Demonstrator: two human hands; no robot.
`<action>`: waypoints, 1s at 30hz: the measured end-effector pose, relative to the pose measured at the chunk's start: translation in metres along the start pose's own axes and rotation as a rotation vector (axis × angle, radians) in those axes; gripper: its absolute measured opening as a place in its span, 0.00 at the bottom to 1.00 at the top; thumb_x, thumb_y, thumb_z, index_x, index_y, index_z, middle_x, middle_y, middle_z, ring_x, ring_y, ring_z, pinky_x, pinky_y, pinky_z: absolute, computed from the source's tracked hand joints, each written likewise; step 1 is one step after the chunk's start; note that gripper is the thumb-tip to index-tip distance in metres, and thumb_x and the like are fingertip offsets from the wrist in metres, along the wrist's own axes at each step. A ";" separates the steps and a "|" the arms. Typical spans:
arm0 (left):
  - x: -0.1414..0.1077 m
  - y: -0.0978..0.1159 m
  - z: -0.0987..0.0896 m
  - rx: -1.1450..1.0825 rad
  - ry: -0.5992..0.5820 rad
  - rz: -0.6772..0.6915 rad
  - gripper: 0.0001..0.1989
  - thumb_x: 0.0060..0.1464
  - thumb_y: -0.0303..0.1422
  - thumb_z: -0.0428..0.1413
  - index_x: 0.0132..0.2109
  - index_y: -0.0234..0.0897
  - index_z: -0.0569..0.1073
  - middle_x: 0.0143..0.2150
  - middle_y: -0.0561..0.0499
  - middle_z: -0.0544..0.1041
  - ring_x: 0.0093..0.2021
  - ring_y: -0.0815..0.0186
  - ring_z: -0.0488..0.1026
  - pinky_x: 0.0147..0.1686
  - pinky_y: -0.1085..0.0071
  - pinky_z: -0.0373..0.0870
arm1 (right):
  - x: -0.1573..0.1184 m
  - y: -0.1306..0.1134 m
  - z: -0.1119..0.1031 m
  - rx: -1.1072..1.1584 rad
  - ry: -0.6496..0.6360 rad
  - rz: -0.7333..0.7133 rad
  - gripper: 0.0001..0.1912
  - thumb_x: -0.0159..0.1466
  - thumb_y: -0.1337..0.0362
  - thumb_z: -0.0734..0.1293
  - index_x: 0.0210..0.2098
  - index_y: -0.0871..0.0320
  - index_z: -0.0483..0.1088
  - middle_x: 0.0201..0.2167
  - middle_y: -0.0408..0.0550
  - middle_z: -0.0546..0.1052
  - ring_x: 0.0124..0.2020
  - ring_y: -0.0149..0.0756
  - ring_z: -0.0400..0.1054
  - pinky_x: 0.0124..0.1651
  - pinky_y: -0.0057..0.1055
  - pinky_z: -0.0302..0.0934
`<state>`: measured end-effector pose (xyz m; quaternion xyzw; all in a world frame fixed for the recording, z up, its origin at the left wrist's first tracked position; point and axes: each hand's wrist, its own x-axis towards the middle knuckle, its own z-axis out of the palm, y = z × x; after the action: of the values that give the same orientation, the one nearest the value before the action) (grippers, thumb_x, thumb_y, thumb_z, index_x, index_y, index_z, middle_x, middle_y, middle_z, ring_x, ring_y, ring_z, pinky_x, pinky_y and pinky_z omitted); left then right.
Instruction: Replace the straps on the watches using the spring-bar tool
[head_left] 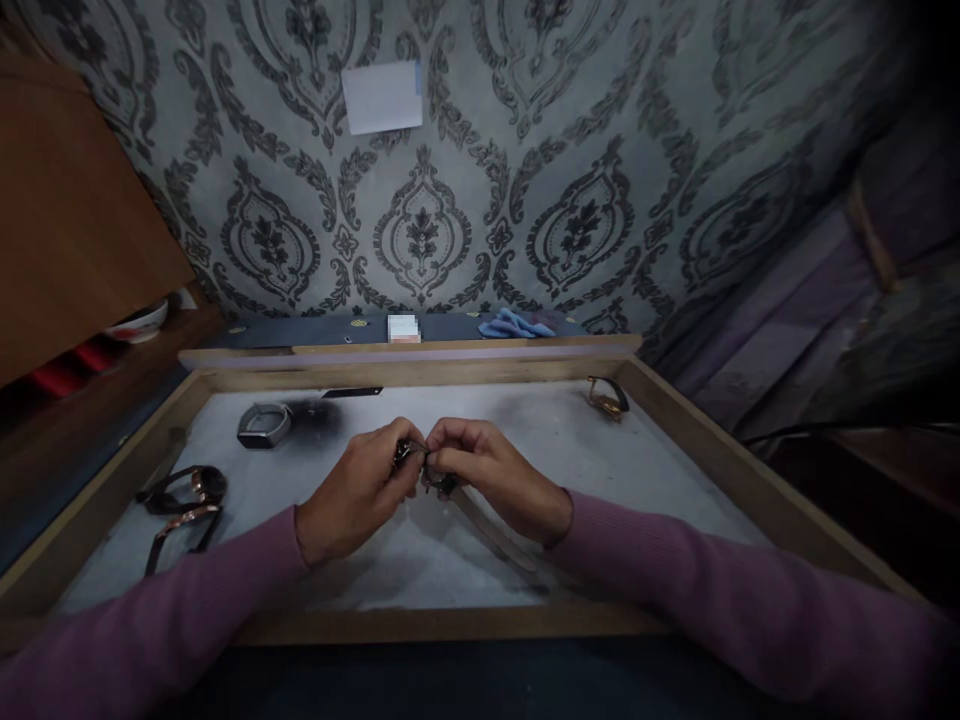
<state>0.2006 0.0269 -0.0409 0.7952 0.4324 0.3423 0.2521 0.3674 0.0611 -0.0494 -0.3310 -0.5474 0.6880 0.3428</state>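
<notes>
Over the middle of the white-bottomed tray, my two hands meet around a wristwatch (442, 483). A long pale strap (487, 528) trails from it down to the right, below my right hand. My left hand (364, 490) is closed, its thumb and fingers around a dark, shiny metal part (406, 449) near the watch; whether this part belongs to the watch I cannot tell. Thumb and forefinger of my right hand (495, 470) are pinched together at the top of the watch. The fingertips hide much of the watch.
A wooden-framed tray (442, 622) surrounds the work. Inside lie a silver watch (265, 425), dark watches (182, 490) at left, a flat black strip (352, 392) and a gold-toned watch (607, 398). Behind the frame are a blue cloth (516, 323) and a blurred-out phone-like object (404, 328).
</notes>
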 end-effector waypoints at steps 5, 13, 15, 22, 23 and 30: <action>-0.001 0.001 0.000 0.044 0.022 0.032 0.05 0.61 0.28 0.47 0.35 0.37 0.65 0.25 0.56 0.69 0.26 0.70 0.67 0.27 0.74 0.60 | -0.001 0.000 0.001 -0.029 0.010 0.031 0.01 0.49 0.70 0.65 0.23 0.59 0.67 0.18 0.38 0.71 0.20 0.25 0.63 0.24 0.22 0.59; 0.002 -0.004 -0.002 -0.014 0.084 -0.096 0.06 0.61 0.33 0.49 0.36 0.37 0.66 0.25 0.56 0.67 0.25 0.70 0.63 0.26 0.73 0.57 | -0.001 0.003 0.000 0.059 0.018 -0.043 0.11 0.51 0.62 0.73 0.29 0.61 0.71 0.22 0.40 0.73 0.23 0.26 0.65 0.26 0.24 0.62; 0.002 -0.002 -0.003 -0.027 0.075 -0.103 0.07 0.61 0.34 0.49 0.36 0.37 0.66 0.26 0.56 0.68 0.25 0.70 0.64 0.26 0.73 0.58 | -0.001 0.003 0.000 0.064 0.021 -0.054 0.10 0.51 0.62 0.73 0.27 0.61 0.72 0.21 0.39 0.72 0.23 0.25 0.64 0.26 0.23 0.61; 0.002 0.002 -0.004 -0.137 0.001 -0.110 0.06 0.61 0.33 0.48 0.36 0.37 0.65 0.21 0.58 0.67 0.23 0.70 0.66 0.24 0.74 0.58 | -0.002 0.003 0.000 -0.007 0.020 -0.059 0.07 0.52 0.64 0.71 0.25 0.60 0.69 0.19 0.38 0.70 0.21 0.24 0.60 0.25 0.23 0.55; 0.002 0.002 -0.003 -0.144 -0.009 -0.108 0.06 0.61 0.33 0.48 0.36 0.37 0.65 0.21 0.58 0.68 0.23 0.70 0.66 0.25 0.74 0.59 | -0.002 0.003 0.000 -0.031 0.020 -0.071 0.07 0.52 0.65 0.70 0.24 0.60 0.69 0.19 0.38 0.70 0.21 0.24 0.60 0.26 0.23 0.55; 0.003 0.003 -0.001 -0.217 -0.042 -0.141 0.07 0.61 0.34 0.48 0.36 0.36 0.66 0.22 0.56 0.70 0.23 0.70 0.66 0.26 0.74 0.60 | -0.001 0.003 -0.001 -0.137 0.030 -0.125 0.06 0.52 0.67 0.68 0.23 0.60 0.66 0.19 0.38 0.67 0.22 0.24 0.57 0.26 0.24 0.51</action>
<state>0.2024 0.0281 -0.0374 0.7378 0.4422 0.3520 0.3689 0.3683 0.0600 -0.0526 -0.3291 -0.6075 0.6211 0.3700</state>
